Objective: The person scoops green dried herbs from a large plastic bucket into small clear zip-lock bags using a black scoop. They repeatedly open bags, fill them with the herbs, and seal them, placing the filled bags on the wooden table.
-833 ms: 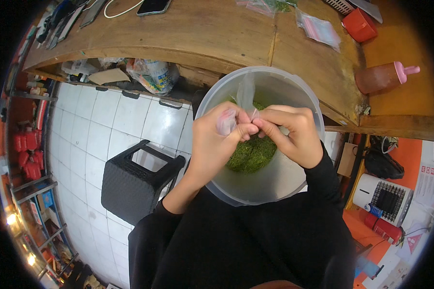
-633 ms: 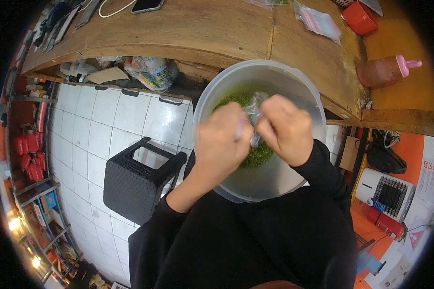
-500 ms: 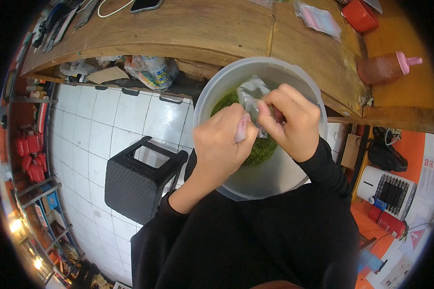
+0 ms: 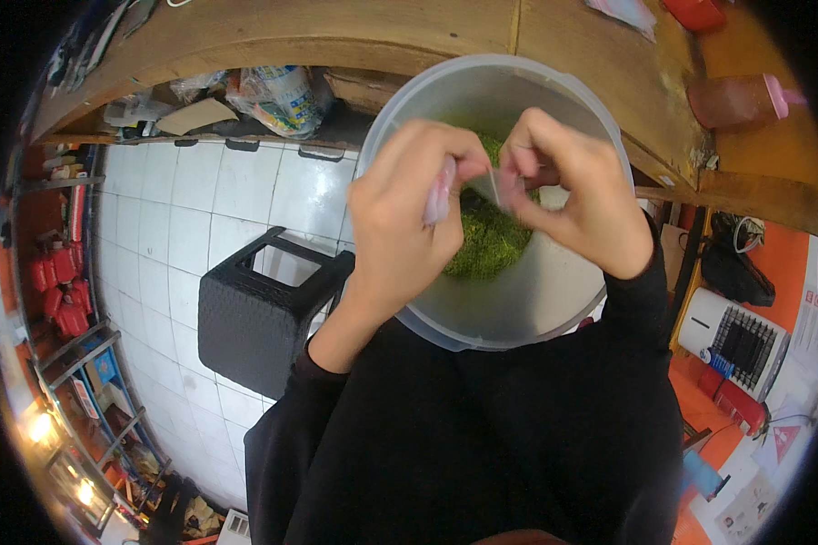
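Both of my hands are over a large translucent plastic bucket [image 4: 394,107], its bottom covered with a loose, shredded-looking green material [image 4: 500,245]. Pinched between my fingertips is a thin clear plastic bag [image 4: 493,186], blurred and mostly hidden by the fingers. My left hand [image 4: 393,204] is closed on its edge. A folded pinkish-white piece of plastic [image 4: 441,191] also sticks out of that hand's grip. On the other side, my right hand [image 4: 580,186] grips the bag with bent thumb and fingers.
A wooden workbench [image 4: 409,32] runs along the far side, touching or close to the bucket. To the left, a black stool [image 4: 250,313] stands on white tiles. A pink-lidded bottle [image 4: 736,98] is at the right, and plastic sachets [image 4: 625,11] lie on the bench.
The view has shifted, so the bench and bucket sit higher. My hands have changed position on the clear bag; earlier it spread out beyond them, now only a small part shows between the fingertips.
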`<move>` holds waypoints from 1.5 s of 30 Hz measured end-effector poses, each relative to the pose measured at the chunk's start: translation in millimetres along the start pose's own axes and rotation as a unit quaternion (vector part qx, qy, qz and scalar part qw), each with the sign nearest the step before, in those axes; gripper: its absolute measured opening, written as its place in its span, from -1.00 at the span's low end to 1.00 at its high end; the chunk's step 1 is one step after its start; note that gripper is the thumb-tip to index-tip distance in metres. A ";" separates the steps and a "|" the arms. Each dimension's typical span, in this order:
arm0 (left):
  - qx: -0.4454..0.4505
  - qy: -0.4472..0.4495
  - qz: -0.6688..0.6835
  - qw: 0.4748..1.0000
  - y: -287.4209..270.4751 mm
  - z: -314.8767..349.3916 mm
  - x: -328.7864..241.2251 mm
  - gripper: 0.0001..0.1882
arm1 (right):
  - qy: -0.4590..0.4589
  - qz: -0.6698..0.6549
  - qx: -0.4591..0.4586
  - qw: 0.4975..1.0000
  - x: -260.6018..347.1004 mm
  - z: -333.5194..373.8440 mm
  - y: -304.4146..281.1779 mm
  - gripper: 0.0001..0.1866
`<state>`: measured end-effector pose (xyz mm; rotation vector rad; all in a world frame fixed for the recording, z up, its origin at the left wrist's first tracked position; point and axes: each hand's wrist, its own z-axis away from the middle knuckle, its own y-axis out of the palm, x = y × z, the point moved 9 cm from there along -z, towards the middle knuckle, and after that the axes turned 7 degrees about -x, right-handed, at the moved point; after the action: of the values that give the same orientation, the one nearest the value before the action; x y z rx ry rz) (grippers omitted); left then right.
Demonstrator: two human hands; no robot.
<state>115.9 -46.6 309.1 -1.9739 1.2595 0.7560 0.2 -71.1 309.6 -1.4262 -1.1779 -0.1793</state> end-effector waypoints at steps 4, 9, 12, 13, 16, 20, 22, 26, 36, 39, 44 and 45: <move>-0.044 0.039 -0.097 0.994 -4.8 0.8 -2.4 -0.52 | -0.001 -0.029 -0.044 0.999 4.6 -1.7 -9.4 -0.77; 0.009 0.107 -0.149 0.983 11.8 3.2 -19.6 -0.49 | 0.018 0.033 -0.090 0.995 10.5 -4.5 -20.8 -0.70; -0.038 0.138 -0.116 0.983 2.4 6.5 -23.3 -0.40 | -0.121 0.058 -0.097 0.986 37.5 -9.8 -17.5 -0.62; -0.052 0.132 -0.096 0.985 -3.1 6.5 -21.1 -0.36 | -0.104 -0.038 -0.129 0.985 32.6 -9.3 -24.3 -0.59; -0.090 0.054 -0.006 0.994 -19.7 5.5 -7.0 -0.24 | -0.097 -0.072 -0.138 0.983 12.6 -7.5 -28.3 -0.57; -0.178 -0.098 0.194 0.960 -18.4 4.4 9.6 -0.17 | -0.051 0.397 0.162 0.902 -80.1 45.3 45.4 -0.86; -0.197 -0.120 0.208 0.951 -21.0 7.6 14.5 -0.19 | 0.008 0.422 0.416 0.806 -132.4 88.1 85.4 -0.90; -0.192 -0.139 0.190 0.953 -26.2 13.1 26.9 -0.21 | -0.041 0.383 0.380 0.841 -96.3 56.7 96.2 -0.92; -0.153 -0.122 0.196 0.961 -20.7 5.7 23.0 -0.22 | -0.113 0.252 0.512 0.813 -61.5 83.2 163.1 -0.84; -0.153 -0.119 0.196 0.961 -23.0 5.9 22.8 -0.22 | -0.043 0.170 0.473 0.864 -47.0 80.5 136.0 -0.77; -0.159 -0.118 0.195 0.961 -22.5 4.7 26.7 -0.22 | 0.042 0.010 0.268 0.963 -31.9 60.7 58.2 -0.78; -0.164 -0.120 0.190 0.961 -24.0 6.1 27.0 -0.22 | 0.073 -0.021 0.262 0.962 -33.2 63.8 52.5 -0.78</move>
<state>147.2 -48.7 290.3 -1.8314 1.4524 1.4289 -10.6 -24.6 234.4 -0.9063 -1.0348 0.0027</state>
